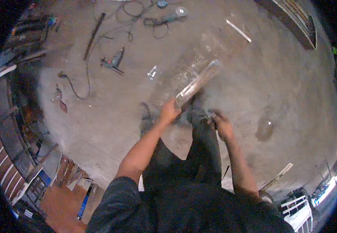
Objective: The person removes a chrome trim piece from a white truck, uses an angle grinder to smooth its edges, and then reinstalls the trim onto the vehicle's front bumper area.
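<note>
Above the grey floor (110, 124), the left hand (169, 112) is gripping the bottom end of a long clear ribbed sheet (197, 83), which is sticking up and away. Just beside it, the right hand (221, 123) is pinching something too small to tell. Farther off, a drill (114, 61) is lying by some cables

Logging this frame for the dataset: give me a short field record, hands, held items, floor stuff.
left hand: grips a clear ribbed sheet by its near end, far end angled up and away
right hand: closed on a small thin item, too small to identify
stance: standing, legs below the hands
floor: bare concrete
floor items: power drill, angle grinder, loose cables, pale strip
</note>
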{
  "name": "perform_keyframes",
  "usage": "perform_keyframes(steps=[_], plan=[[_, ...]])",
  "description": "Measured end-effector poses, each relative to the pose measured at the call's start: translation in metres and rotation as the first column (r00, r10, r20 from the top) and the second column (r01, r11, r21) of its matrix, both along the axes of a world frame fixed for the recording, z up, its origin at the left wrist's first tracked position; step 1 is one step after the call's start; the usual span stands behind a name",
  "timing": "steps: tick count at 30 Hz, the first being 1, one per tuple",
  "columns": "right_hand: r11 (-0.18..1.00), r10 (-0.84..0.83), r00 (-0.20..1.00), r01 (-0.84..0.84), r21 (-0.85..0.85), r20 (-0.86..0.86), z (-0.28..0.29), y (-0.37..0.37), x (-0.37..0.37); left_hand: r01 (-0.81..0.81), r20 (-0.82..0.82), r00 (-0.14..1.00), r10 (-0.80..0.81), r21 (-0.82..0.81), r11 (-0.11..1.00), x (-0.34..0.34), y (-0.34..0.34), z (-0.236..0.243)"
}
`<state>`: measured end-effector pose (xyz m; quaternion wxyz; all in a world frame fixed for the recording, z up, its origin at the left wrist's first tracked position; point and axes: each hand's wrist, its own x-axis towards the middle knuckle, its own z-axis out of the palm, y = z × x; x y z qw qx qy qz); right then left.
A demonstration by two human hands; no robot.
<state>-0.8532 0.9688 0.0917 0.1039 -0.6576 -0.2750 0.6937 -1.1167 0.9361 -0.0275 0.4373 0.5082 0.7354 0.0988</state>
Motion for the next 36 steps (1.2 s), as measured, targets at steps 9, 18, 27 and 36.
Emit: perform_keyframes(steps=[9, 18, 27, 36], plan=[[0.956, -0.105, 0.925, -0.008, 0.294, 0.365, -0.121, -0.122, 0.044, -0.072, -0.144, 0.989, 0.032, -0.279, 0.958, 0.028, 0.042, -0.317], [0.949, -0.147, 0.867, -0.012, 0.314, 0.476, -0.119, -0.11, 0.045, -0.061, -0.358, 0.93, -0.089, -0.387, 0.92, 0.04, 0.056, -0.432], [0.855, 0.081, 0.822, -0.348, 0.385, 0.563, -0.118, -0.113, 0.015, -0.109, 0.017, 0.991, 0.131, -0.449, 0.887, 0.017, 0.016, -0.313], [0.739, 0.355, 0.818, -0.542, 0.401, 0.452, -0.123, -0.124, -0.048, -0.428, 0.258, 0.819, 0.513, -0.32, 0.845, -0.133, -0.165, -0.086]])
